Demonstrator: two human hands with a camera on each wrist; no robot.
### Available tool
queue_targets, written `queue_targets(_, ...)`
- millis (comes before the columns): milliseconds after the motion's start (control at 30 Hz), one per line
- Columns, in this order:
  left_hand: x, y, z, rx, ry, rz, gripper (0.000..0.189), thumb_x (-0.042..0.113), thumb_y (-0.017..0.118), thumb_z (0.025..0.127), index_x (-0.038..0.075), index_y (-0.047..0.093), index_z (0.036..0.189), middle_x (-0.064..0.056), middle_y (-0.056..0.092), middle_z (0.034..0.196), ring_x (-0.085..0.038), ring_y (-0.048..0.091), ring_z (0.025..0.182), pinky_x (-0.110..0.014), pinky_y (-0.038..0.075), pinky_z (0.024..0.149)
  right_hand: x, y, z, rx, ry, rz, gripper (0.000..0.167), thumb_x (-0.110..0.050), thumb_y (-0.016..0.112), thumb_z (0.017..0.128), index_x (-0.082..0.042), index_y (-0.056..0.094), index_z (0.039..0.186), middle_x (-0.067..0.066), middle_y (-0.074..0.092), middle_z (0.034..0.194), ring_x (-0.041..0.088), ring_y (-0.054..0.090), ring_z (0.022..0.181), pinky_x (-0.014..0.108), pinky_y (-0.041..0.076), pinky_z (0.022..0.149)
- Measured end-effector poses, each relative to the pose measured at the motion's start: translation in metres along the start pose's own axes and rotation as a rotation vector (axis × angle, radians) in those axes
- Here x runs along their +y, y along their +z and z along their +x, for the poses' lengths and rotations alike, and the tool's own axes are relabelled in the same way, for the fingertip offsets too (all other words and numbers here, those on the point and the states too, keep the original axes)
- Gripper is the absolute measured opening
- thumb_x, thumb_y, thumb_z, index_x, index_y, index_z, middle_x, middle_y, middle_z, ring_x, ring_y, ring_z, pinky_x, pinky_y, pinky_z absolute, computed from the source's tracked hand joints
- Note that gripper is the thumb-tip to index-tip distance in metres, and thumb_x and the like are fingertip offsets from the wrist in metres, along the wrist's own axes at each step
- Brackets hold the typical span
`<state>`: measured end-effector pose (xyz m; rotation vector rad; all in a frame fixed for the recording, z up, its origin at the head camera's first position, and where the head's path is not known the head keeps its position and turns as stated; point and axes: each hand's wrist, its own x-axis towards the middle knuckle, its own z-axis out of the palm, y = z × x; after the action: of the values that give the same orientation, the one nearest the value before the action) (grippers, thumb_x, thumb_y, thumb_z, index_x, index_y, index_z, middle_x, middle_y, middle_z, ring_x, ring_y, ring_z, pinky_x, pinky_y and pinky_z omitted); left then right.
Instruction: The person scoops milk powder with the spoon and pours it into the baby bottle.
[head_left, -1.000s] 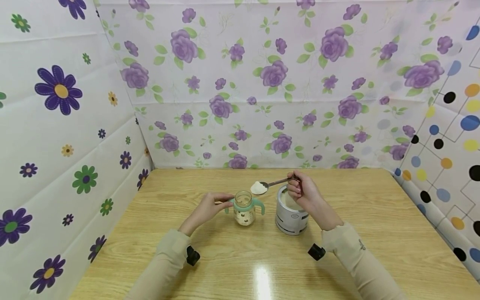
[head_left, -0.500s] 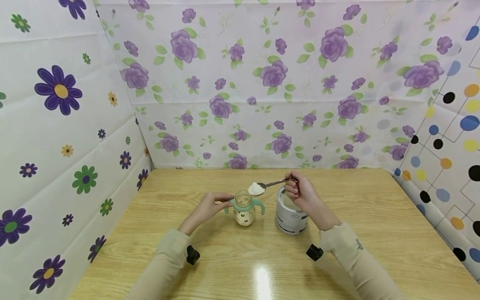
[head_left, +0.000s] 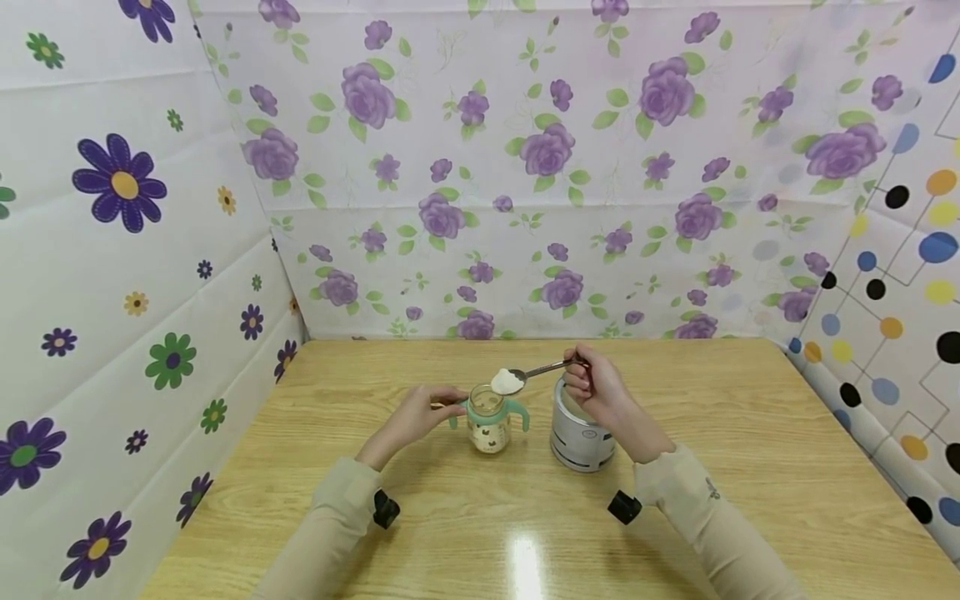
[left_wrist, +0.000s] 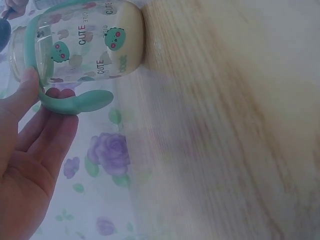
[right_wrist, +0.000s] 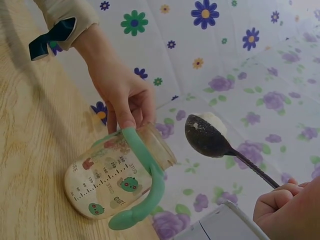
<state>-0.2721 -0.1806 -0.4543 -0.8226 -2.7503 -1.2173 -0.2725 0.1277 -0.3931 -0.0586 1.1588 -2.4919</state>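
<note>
A clear baby bottle (head_left: 489, 433) with green handles and printed figures stands uncapped on the table, pale powder at its bottom. My left hand (head_left: 422, 419) pinches its left handle between thumb and fingers; the left wrist view shows the thumb (left_wrist: 29, 82) on top of the green handle (left_wrist: 75, 101). My right hand (head_left: 600, 387) grips the handle end of a metal spoon (head_left: 543, 368). White milk powder (head_left: 507, 382) is heaped in the spoon's bowl, which hangs just above the bottle's open mouth (right_wrist: 161, 145). The right wrist view shows the dark underside of the spoon bowl (right_wrist: 207, 137).
An open silvery tin (head_left: 583, 437) of pale powder stands right of the bottle, beneath my right forearm. The wooden table (head_left: 450, 533) ends at a flowered cloth backdrop (head_left: 495, 167). Black wrist cameras (head_left: 624, 507) hang by both sleeves.
The right hand has carried the loaded spoon a little to the left, from beside the bottle to over its mouth. The left hand and bottle have stayed in place.
</note>
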Motion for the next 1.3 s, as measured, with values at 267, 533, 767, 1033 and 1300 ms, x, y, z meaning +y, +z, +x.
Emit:
queue_targets(267,0.000,-0.001,0.002,-0.016,-0.009,0.002,0.027,0.019,0.066,0.092,0.009,0.070,0.118,-0.008,0.071,0.113,-0.020,0.068,0.098,-0.029,0.058,0.084,0.003,-0.001,0.001,-0.016,-0.010,-0.003,0.040,-0.026,0.025,0.108,-0.011,0.049,0.081,-0.009,0.036,0.052,0.004,0.016,0.050,0.014,0.017,0.042)
queue_targets(533,-0.001,-0.001,0.003,-0.028,-0.016,-0.006,0.027,0.021,0.065,0.093,0.011,0.070,0.117,-0.007,0.071,0.112,-0.019,0.068,0.098,-0.029,0.058,0.083,0.005,0.001,0.001,-0.007,-0.006,-0.002,0.037,-0.026,0.027,0.108,-0.011,0.049,0.082,-0.009,0.035,0.054,0.003,0.022,0.046,0.014,0.017,0.042)
queue_targets(767,-0.001,-0.002,0.004,-0.026,-0.006,0.009,0.027,0.020,0.065,0.093,0.009,0.070,0.117,-0.008,0.071,0.112,-0.019,0.068,0.098,-0.028,0.058,0.084,0.006,0.001,0.002,-0.009,-0.001,-0.016,0.036,-0.027,0.028,0.108,-0.011,0.050,0.083,-0.009,0.036,0.054,0.002,0.025,0.044,0.014,0.021,0.040)
queue_targets(1033,-0.002,-0.001,0.001,-0.032,-0.007,-0.001,0.028,0.020,0.065,0.093,0.009,0.069,0.118,-0.008,0.070,0.114,-0.020,0.068,0.099,-0.030,0.057,0.086,0.009,0.004,0.002,0.000,0.004,-0.053,0.037,-0.026,0.027,0.108,-0.011,0.051,0.083,-0.008,0.037,0.056,0.003,0.024,0.047,0.014,0.020,0.041)
queue_targets(1300,-0.001,-0.001,0.001,-0.033,-0.010,-0.003,0.029,0.020,0.065,0.093,0.009,0.069,0.119,-0.008,0.070,0.115,-0.021,0.068,0.101,-0.030,0.057,0.086,0.011,0.005,0.004,-0.001,0.003,-0.068,0.037,-0.024,0.029,0.108,-0.012,0.053,0.082,-0.008,0.038,0.055,0.002,0.024,0.047,0.013,0.023,0.039)
